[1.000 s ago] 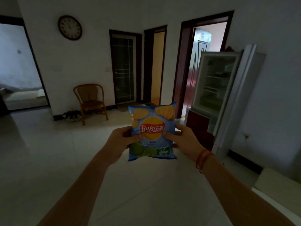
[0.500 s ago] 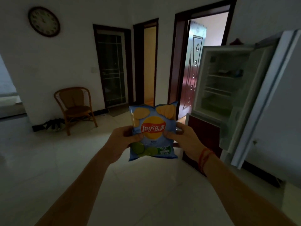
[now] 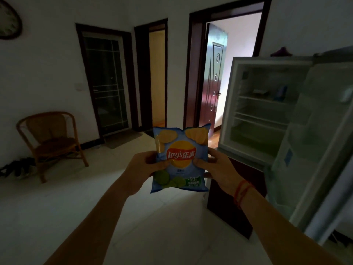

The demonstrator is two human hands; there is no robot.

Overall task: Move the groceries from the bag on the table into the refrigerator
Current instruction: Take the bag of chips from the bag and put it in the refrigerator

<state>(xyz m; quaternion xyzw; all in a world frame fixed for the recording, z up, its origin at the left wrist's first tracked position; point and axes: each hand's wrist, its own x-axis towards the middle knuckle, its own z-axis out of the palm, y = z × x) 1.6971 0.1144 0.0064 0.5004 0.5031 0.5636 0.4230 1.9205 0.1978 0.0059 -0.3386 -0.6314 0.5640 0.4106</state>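
Both hands grip a bag of Lay's potato chips (image 3: 180, 159) held upright at chest height: the left hand (image 3: 142, 169) is closed on the bag's left edge with its thumb pressed across the front, and the right hand (image 3: 217, 170) is closed on the right edge in the same way, its thumb lying just under the red logo. A red string bracelet (image 3: 241, 194) circles the right wrist. The bag is light blue, puffed and sealed, printed with golden chips along the top, a yellow disc behind the logo, and green lime slices at the lower left beside a small green panel with white print. It hangs in the air over a pale tiled floor (image 3: 76, 217), just left of the refrigerator (image 3: 256, 104), whose upper door (image 3: 313, 146) stands swung open to the right. Inside the refrigerator, white wire shelves are visible, with a few small items on the top shelf too dim to identify; the lower cabinet front is dark red. Behind the bag, a dark red panelled door (image 3: 214, 77) stands open on a bright room. Farther left are a glazed door (image 3: 106, 83), a wicker armchair (image 3: 50, 142) against the white wall, dark shoes (image 3: 17, 167) on the floor beside it, and the edge of a wall clock (image 3: 8, 20).
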